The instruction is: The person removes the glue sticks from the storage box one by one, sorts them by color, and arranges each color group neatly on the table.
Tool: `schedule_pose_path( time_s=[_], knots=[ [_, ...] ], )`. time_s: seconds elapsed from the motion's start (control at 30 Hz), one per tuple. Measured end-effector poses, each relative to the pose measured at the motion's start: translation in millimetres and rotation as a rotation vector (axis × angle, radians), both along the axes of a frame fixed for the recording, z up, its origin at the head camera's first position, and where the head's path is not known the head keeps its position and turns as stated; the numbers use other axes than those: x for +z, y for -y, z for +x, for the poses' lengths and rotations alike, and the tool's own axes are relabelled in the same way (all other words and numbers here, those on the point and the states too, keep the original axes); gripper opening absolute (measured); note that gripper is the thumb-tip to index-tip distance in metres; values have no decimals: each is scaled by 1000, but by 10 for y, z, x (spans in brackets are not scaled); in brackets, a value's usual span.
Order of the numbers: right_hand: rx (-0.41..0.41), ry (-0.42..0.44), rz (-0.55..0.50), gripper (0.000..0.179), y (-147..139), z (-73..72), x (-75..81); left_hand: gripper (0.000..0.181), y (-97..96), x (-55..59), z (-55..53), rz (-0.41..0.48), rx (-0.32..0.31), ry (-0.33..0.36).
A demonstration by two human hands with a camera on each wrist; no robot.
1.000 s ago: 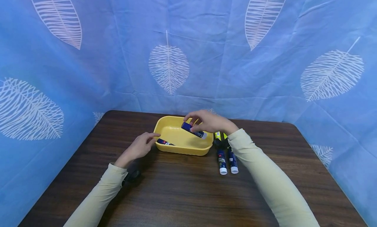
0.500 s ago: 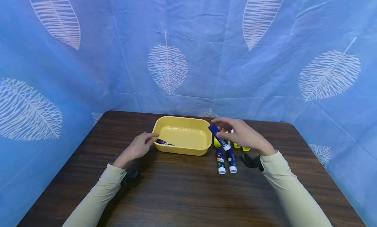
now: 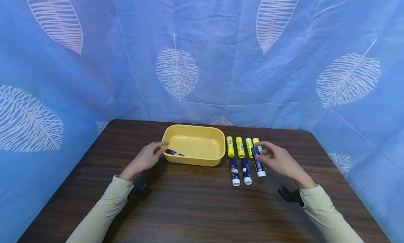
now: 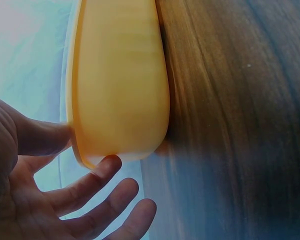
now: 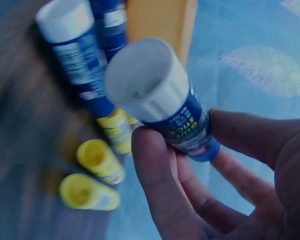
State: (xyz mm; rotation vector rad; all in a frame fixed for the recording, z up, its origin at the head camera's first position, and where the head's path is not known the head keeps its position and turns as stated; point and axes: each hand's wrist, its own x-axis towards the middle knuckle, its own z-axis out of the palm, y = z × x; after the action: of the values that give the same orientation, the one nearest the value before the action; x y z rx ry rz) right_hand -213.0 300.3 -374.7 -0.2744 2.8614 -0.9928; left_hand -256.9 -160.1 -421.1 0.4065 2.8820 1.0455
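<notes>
My left hand (image 3: 146, 159) pinches the left rim of a yellow plastic bin (image 3: 195, 161); the left wrist view shows the thumb at the rim and the index fingertip against the end wall (image 4: 122, 100). Inside the bin lies a dark blue glue stick (image 3: 173, 152), partly hidden by the near wall. Between thumb and fingers, my right hand (image 3: 282, 162) grips a blue glue stick (image 5: 182, 120) with a white end, to the right of two similar blue glue sticks (image 3: 235, 172) lying side by side. Behind these is a row of several yellow glue sticks (image 3: 240, 147), the rightmost partly covered.
A dark wooden table (image 3: 195, 208) carries everything, with the bin near its far edge. Beyond it hangs a blue cloth (image 3: 214, 78) with white leaf prints. A black strap device (image 3: 288, 195) sits at the right wrist.
My right hand has carried the blue glue stick from over the bin rightward to beside the other two blue ones, uncovering the yellow row. The left hand has stayed at the rim.
</notes>
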Motion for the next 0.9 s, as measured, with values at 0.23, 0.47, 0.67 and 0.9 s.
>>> schedule_pose_path(
  time_s=[0.23, 0.47, 0.67, 0.9],
  knots=[
    [-52, 88, -36, 49, -129, -22, -287, 37, 5, -6, 5, 1, -3, 0],
    [-87, 155, -31, 43, -132, -46, -415, 37, -6, 5, 1, 7, 3, 7],
    [-88, 161, -22, 41, -118, -70, -440, 37, -5, 3, 1, 5, -2, 3],
    [-103, 165, -21, 36, -102, -76, -480, 36, 4, -6, -1, 0, -16, -11]
  ],
)
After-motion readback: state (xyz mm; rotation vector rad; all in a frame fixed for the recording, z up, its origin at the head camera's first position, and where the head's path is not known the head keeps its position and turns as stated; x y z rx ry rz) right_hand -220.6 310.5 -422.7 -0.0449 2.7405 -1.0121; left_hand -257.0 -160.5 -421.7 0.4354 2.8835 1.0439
